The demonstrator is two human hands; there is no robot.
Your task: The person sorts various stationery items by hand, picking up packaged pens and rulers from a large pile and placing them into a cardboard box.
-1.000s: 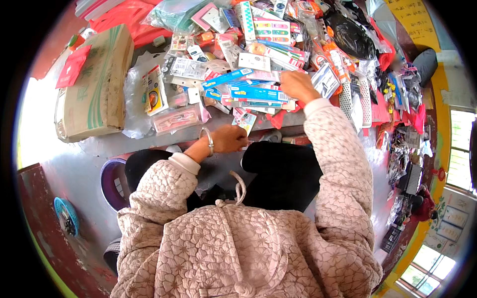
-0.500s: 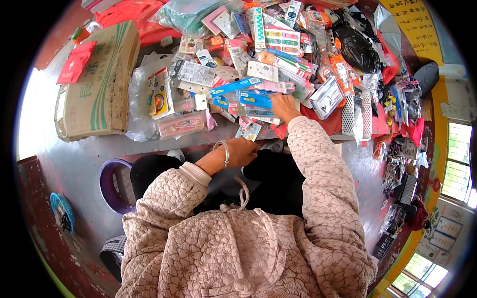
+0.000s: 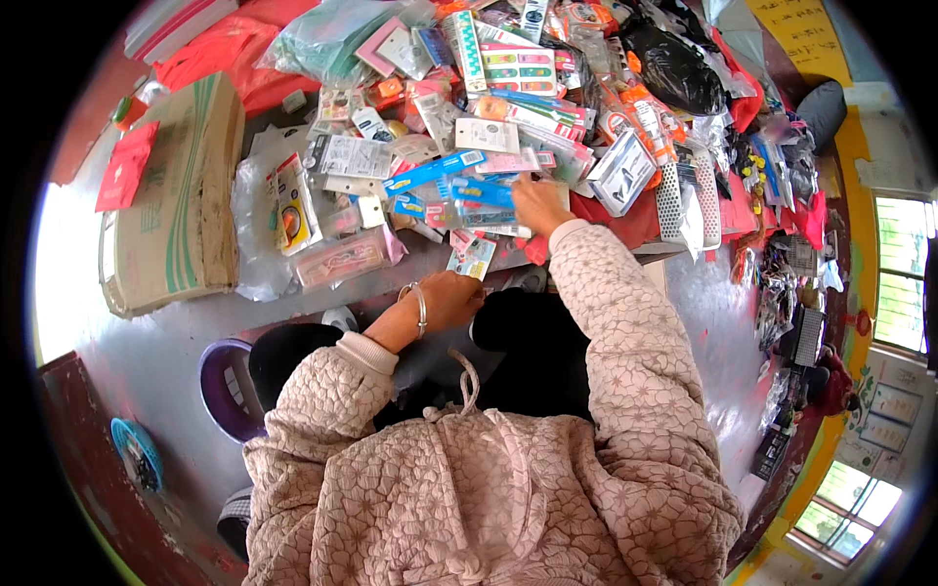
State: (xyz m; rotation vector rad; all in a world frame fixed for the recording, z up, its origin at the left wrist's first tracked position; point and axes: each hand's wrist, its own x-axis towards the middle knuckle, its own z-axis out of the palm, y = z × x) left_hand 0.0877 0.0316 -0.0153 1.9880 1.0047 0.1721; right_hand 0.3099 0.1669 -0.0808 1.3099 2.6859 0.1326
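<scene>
My right hand (image 3: 540,204) reaches into the pile of packaged small goods. Its fingers close on the right end of a flat blue package (image 3: 482,192), slightly blurred. Just above that lies a longer blue strip package (image 3: 433,173). My left hand (image 3: 451,299), with a bracelet on the wrist, hangs in front of the table edge with curled fingers. Directly beyond it is a small colourful card (image 3: 473,256); whether the fingers touch it I cannot tell. A clear case with pink contents (image 3: 342,258) and a yellow-and-black card pack (image 3: 291,207) lie to the left.
A large cardboard box (image 3: 171,195) bearing a red packet (image 3: 128,166) stands on the left. White perforated baskets (image 3: 690,200) and a black plastic bag (image 3: 674,70) are on the right. On the floor are a purple tub (image 3: 227,391) and a blue basket (image 3: 136,454).
The whole view has shifted, with the table contents appearing further left. My right hand stays at the blue package, which now looks blurred. My left hand keeps its curled pose near the card.
</scene>
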